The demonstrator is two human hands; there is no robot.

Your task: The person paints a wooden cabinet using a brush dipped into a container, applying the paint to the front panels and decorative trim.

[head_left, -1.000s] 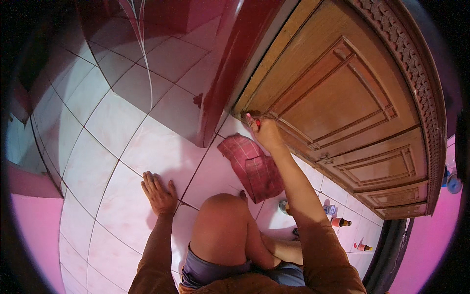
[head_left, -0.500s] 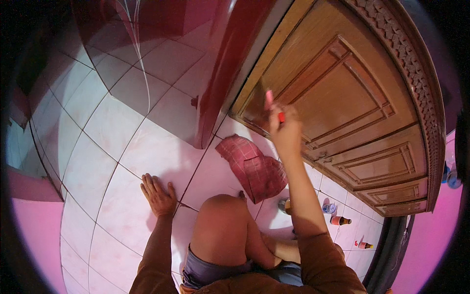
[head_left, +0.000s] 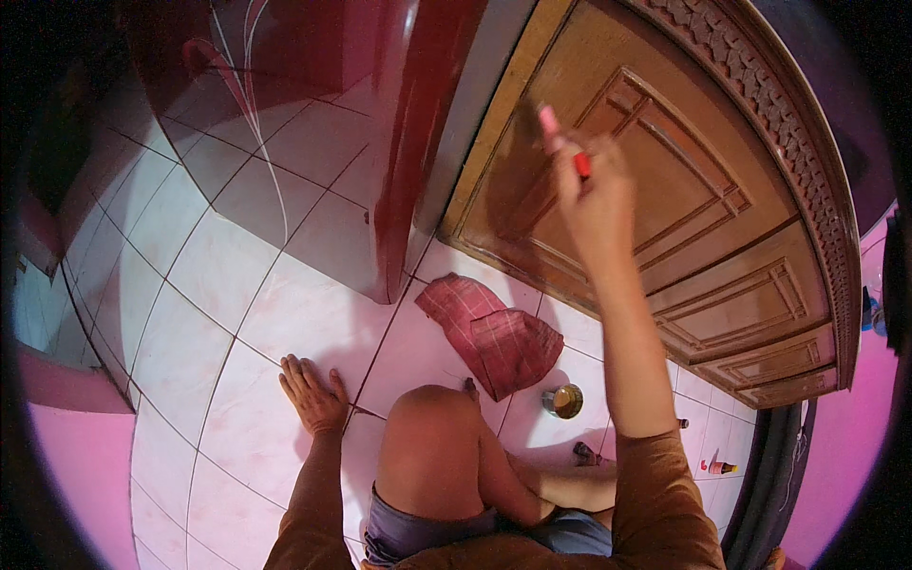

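My right hand is raised in front of the carved brown wooden cabinet, fingers closed round a slim tool with a red handle and pink end. Its exact kind is blurred. The pink end points up, close to the cabinet's panelled door; whether it touches cannot be told. Down at the left, my left hand lies flat on the white tiled floor, fingers spread, holding nothing. Between my hands a crumpled red checked cloth lies on the tiles by the cabinet's base.
A glass of brownish liquid stands beyond my folded legs, near the cloth. Farther right lies a small bottle with a red cap. A dark red glossy panel rises left of the cabinet, with white cords hanging before it.
My right hand has moved up and a little right along the cabinet with the tool. The glass shows more fully, while my arm hides other items. My left hand stays on the floor.
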